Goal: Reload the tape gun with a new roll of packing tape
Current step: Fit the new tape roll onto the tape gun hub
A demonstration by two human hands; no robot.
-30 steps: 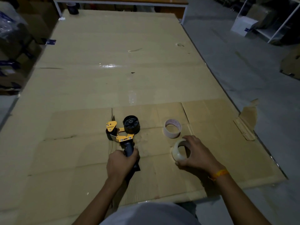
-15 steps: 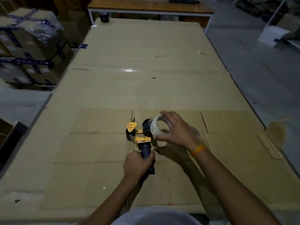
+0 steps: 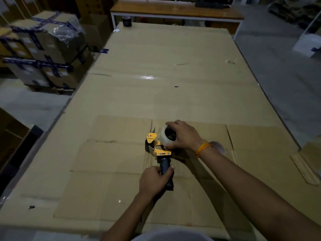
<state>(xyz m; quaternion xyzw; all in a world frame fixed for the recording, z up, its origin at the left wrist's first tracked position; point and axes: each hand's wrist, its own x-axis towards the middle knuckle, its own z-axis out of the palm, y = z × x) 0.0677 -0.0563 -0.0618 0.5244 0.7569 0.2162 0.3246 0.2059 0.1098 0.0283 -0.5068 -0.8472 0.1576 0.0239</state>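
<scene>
Step in hand: seating the new roll on the gun's hub. Tape gun [image 3: 157,148] lies on the cardboard-covered worktop [image 3: 156,66], near the front edge, about mid-width, handle toward the person. Left hand [image 3: 153,181] wrapped tight around the dark handle, pinning the gun down. Right hand [image 3: 182,134] cupped over the roll [image 3: 167,136], fingers curled on its rim; the roll sits over the black hub, which shows through the roll's hole. Can't tell if it's pushed fully home. Old core [image 3: 217,146] lies just right of the right wrist, partly hidden. Next move, by my read: press the roll flat on the hub, then find the free end and thread it past the roller under the yellow guard [image 3: 151,137] toward the blade. Tape orientation unclear; sticky side should face down.
</scene>
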